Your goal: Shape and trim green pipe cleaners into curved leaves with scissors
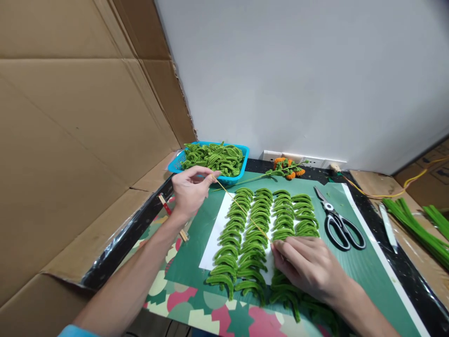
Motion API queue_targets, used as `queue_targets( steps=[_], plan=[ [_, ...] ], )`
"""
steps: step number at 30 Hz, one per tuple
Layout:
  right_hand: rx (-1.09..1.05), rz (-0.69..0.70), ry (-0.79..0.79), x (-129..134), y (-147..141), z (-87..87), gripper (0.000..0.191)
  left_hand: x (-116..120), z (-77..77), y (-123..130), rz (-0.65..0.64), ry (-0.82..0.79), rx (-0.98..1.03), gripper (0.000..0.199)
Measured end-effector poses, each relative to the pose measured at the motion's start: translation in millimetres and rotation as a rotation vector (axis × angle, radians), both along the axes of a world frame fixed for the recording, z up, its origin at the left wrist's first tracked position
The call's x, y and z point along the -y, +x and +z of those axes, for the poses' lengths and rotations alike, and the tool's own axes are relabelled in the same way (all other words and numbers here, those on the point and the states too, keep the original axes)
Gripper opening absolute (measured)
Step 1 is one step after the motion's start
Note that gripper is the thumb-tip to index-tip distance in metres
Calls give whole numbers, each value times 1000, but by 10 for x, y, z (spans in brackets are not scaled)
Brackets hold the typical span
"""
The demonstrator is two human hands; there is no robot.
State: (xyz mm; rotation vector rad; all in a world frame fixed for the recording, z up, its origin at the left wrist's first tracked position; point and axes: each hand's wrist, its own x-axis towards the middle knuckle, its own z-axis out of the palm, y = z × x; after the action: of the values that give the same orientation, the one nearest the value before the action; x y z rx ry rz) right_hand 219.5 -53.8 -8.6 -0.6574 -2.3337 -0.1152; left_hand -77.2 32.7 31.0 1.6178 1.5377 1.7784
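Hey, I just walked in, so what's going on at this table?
A person's bare left hand and right hand each pinch a thin yellow strand, which stretches slantwise between them. Below it, curved fuzzy green pieces lie in four columns, partly over white paper. More green pieces fill a blue plastic basket behind the left hand. Black-handled metal scissors lie right of the columns, untouched.

You face a pale grey wall (298, 84) with low white sockets (317, 163) behind the black surface (409, 269); brown cardboard (70, 117) stands at your left.
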Motion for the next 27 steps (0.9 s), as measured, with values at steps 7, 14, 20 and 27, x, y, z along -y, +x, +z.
queue_targets(
  steps=[7, 14, 20, 27],
  plan=[
    [-137, -60, 25, -58, -32, -48, 29, 224, -77, 349, -351, -297, 184, 32],
    [-111, 2, 11, 14, -108, -90, 28, 263, -72, 402, -538, -639, 636, 51],
    [-106, -34, 39, -31, -90, -70, 24, 286, -102, 371, -646, -638, 832, 42],
    [-96, -43, 57, -37, -91, -50, 22, 343, -74, 398, -838, -634, 786, 67]
  ],
)
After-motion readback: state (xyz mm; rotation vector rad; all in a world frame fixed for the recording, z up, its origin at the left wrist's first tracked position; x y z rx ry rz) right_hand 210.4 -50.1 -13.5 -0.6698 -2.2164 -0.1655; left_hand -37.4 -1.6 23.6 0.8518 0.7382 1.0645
